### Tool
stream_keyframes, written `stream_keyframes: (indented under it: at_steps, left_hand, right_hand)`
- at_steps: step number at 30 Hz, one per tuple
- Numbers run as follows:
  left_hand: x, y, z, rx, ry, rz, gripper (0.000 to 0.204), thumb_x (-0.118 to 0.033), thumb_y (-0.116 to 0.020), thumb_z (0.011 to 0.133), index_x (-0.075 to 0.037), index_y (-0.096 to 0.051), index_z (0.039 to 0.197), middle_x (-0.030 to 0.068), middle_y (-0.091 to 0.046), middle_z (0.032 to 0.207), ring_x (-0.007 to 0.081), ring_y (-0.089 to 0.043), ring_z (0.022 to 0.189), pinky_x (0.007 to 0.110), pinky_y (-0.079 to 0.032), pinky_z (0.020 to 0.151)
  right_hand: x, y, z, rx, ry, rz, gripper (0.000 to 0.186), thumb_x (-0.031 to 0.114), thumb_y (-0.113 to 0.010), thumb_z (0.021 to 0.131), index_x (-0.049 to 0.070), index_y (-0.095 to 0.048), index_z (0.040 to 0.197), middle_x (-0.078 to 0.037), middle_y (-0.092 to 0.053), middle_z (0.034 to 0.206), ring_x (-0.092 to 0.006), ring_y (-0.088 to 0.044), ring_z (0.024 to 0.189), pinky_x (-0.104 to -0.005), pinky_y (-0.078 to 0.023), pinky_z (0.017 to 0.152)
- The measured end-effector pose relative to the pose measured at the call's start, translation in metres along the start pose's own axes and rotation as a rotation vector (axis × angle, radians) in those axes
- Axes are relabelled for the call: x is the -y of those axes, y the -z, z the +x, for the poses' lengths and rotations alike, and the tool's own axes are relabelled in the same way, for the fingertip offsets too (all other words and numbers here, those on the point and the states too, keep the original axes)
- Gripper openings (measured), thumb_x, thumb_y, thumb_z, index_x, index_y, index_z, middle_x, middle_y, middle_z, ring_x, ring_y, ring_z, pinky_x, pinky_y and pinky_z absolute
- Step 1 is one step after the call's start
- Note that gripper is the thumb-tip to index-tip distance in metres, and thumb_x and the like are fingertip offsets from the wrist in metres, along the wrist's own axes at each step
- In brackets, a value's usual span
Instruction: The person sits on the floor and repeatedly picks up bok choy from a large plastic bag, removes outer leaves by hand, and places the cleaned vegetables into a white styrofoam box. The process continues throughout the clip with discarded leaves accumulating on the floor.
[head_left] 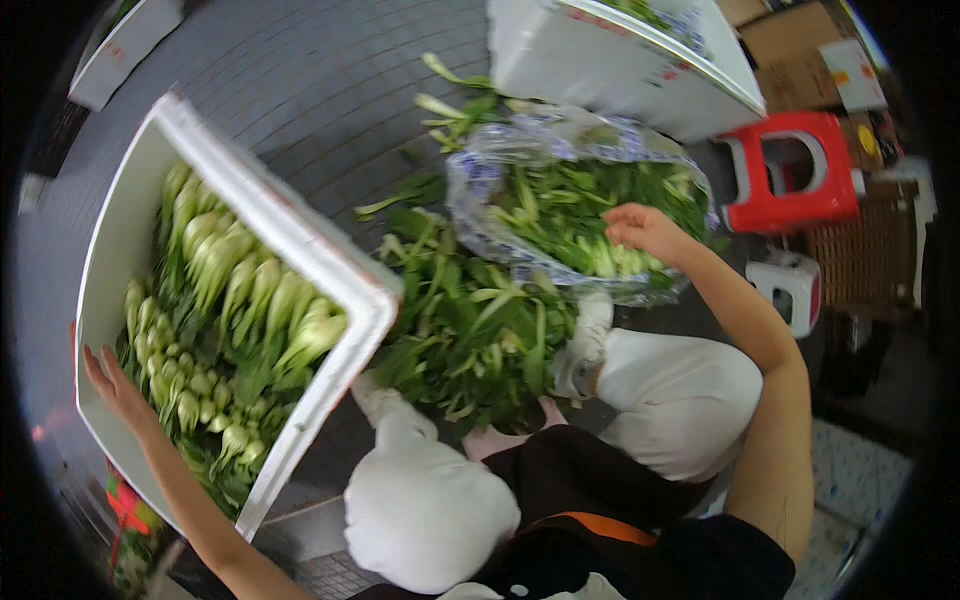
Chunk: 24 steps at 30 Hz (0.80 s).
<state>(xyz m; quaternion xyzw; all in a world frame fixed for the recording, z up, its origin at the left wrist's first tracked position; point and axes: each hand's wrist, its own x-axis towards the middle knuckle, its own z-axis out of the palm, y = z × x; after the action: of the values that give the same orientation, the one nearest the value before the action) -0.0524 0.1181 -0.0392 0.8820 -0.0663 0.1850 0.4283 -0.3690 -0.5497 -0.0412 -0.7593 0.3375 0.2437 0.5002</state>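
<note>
A white foam box [345, 350] on my left holds rows of pale-stemmed bok choy [255, 285] with dark green leaves. My left hand [125, 398] lies against the box's left side, fingers stretched out, with no vegetable in it. On my right, a clear plastic bag with blue print [470, 190] gapes around loose leafy greens [560, 210]. Over these greens is my right hand [648, 232], its fingers partly bent and apart, with nothing visible between them. Whether its fingertips touch the leaves I cannot tell. A heap of loose leaves [470, 330] covers the floor between box and bag.
Another white foam box [620, 70] with greens stands beyond the bag. A red plastic stool [790, 175] and a small white stool [785, 290] are at the right, near a brown wicker basket [865, 250] and cardboard boxes [795, 55]. Stray stalks [455, 110] lie on the grey paving.
</note>
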Motion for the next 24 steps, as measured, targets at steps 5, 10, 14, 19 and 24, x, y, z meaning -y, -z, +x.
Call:
stream_keyframes:
  at_steps: [5,10,14,19,24]
  left_hand:
    - [-0.169,-0.081,-0.064,0.559,-0.358,0.009,0.069,-0.049,-0.048,0.088,-0.007,-0.029,0.139,0.0162,-0.027,0.144,0.0305,-0.022,0.134,0.047,-0.018,0.107]
    - [-0.239,-0.143,-0.116,1.022,-0.831,0.379,0.088,-0.061,-0.054,0.076,-0.007,-0.025,0.140,0.0197,-0.020,0.146,0.0414,-0.016,0.134,0.053,-0.012,0.106]
    - [-0.254,-0.161,-0.120,1.003,-1.011,0.632,0.093,-0.054,-0.062,0.072,-0.007,-0.022,0.140,0.0189,-0.019,0.146,0.0413,-0.016,0.134,0.058,-0.012,0.104]
    - [-0.286,-0.195,-0.119,1.102,-0.888,0.719,0.085,-0.041,-0.068,0.073,-0.004,-0.027,0.138,0.0186,-0.023,0.144,0.0381,-0.018,0.134,0.050,-0.023,0.104]
    - [-0.288,-0.208,-0.120,1.193,-0.826,0.724,0.073,-0.035,-0.070,0.072,-0.002,-0.040,0.129,0.0173,-0.034,0.138,0.0359,-0.022,0.133,0.048,-0.025,0.104]
  right_hand:
    - [-0.161,0.055,-0.009,-0.408,-0.167,0.059,0.035,0.016,-0.060,0.083,-0.001,-0.053,0.114,-0.010,-0.062,0.091,-0.0166,-0.058,0.080,-0.0304,-0.047,0.070]
    - [-0.212,-0.008,0.024,-0.525,0.063,-0.162,0.052,0.013,-0.071,0.069,0.005,-0.051,0.117,-0.016,-0.055,0.109,-0.0287,-0.056,0.095,-0.0374,-0.048,0.081]
    - [-0.172,-0.045,0.024,-0.498,-0.028,-0.658,0.076,0.013,-0.074,0.063,0.012,-0.037,0.128,-0.016,-0.038,0.123,-0.0362,-0.039,0.113,-0.0425,-0.044,0.088]
    - [-0.172,-0.038,0.031,-0.549,0.071,-0.781,0.077,0.011,-0.073,0.064,0.015,-0.037,0.132,-0.016,-0.039,0.124,-0.0340,-0.043,0.109,-0.0429,-0.044,0.084]
    - [-0.183,-0.014,0.041,-0.485,0.482,-0.725,0.048,0.010,-0.064,0.073,0.012,-0.051,0.118,-0.012,-0.049,0.113,-0.0291,-0.052,0.098,-0.0392,-0.049,0.072]
